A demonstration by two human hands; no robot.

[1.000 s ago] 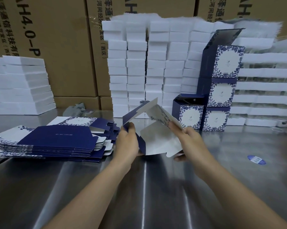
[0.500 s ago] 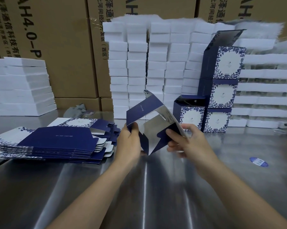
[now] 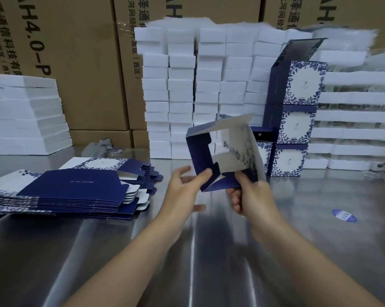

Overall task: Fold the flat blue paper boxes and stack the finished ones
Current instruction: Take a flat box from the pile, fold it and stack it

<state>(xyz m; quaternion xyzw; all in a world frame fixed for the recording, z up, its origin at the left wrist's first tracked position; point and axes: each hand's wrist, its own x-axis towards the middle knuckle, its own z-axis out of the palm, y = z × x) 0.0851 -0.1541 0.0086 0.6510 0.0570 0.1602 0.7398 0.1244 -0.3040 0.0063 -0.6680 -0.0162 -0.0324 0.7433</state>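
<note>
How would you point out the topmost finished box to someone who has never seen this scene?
Start at the wall of white foam blocks behind the steel table. At its right edge stands a column of three blue flowered boxes; take the top box. Unlike the two beneath, its dark lid stands open.

My left hand (image 3: 183, 191) sits just left of centre, thumb laid on the inner face of the half-folded box (image 3: 238, 142) near its lower left corner. The fingers are spread behind that wall, so I have the panel pinched between them. My right hand (image 3: 252, 197) is close beside it, fingers curled tight with the knuckles toward me and the thumb pressing on a bottom flap. Both bare forearms run up from the lower edge and converge toward the middle, hands near each other but apart.
</note>
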